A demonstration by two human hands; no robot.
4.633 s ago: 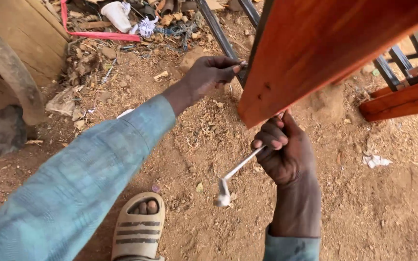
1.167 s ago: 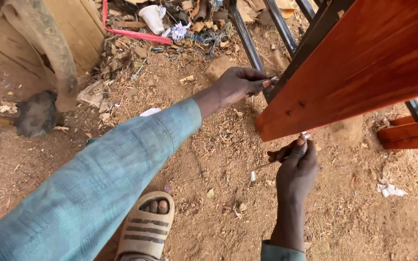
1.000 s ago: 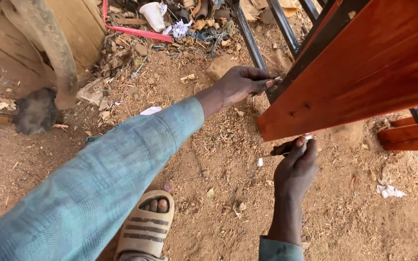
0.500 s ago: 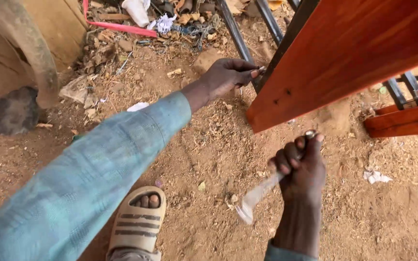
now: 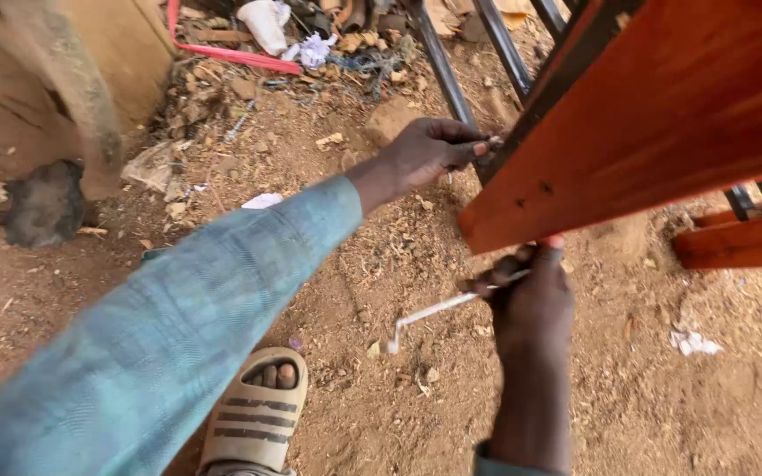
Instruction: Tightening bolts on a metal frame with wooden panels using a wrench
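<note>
Swung flatter since half a second ago: slim pale L-shaped metal wrench [image 5: 438,309], then hanging steeply below the fist, now lying nearly level with its bent end low and to the left above the dirt. Raised a little too, right hand [image 5: 529,295], now tucked just under the lower edge of the reddish-brown varnished wooden panel [image 5: 663,115]. Fingers curled shut around the wrench's near end, thumb tip touching the panel's bottom edge. Unchanged in place, left hand [image 5: 429,148], reaching out on a long blue-green sleeve [image 5: 178,326], fingertips pressed together in a pinch against the dark metal frame bar [image 5: 535,106] at the panel's left edge; whatever sits between the fingertips too small to make out. Two small dark holes showing in the panel face near its lower left corner. Below, one foot in a beige ridged slide sandal [image 5: 256,414] on loose reddish sandy ground [image 5: 681,397] strewn with wood shavings. Farther off at top, a pink strip [image 5: 231,55] among scattered rubbish.
</note>
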